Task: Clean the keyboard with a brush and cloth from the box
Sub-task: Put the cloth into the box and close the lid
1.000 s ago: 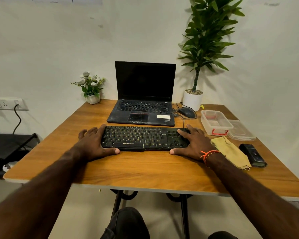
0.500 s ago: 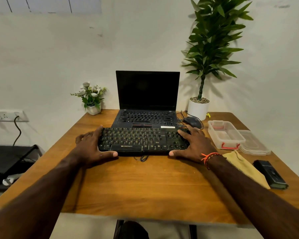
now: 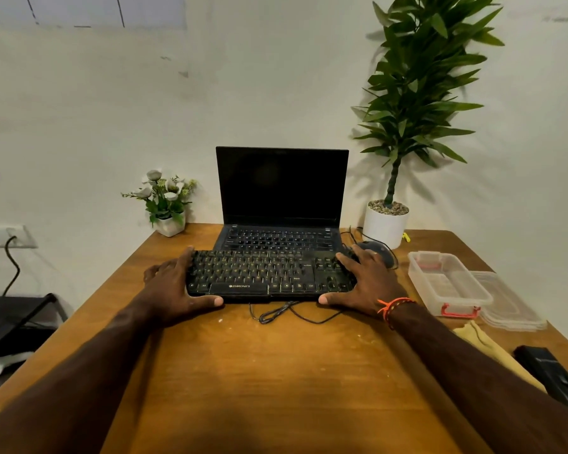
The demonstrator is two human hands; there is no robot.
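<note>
A black keyboard lies across the wooden table, its far edge over the front of an open laptop. My left hand grips its left end, thumb along the near edge. My right hand grips the right end the same way. The keyboard's cable loops on the table in front of it. A clear plastic box with red clips stands open at the right, its lid beside it. A yellow cloth and a black brush lie near the right edge, partly behind my right forearm.
A mouse sits just behind my right hand. A tall plant in a white pot stands at the back right, a small flower pot at the back left. A wall socket with a cable is at the left.
Both hands have slid the keyboard away from me until it overlaps the laptop's front. Its cable now shows on the table. The view has tilted upward.
</note>
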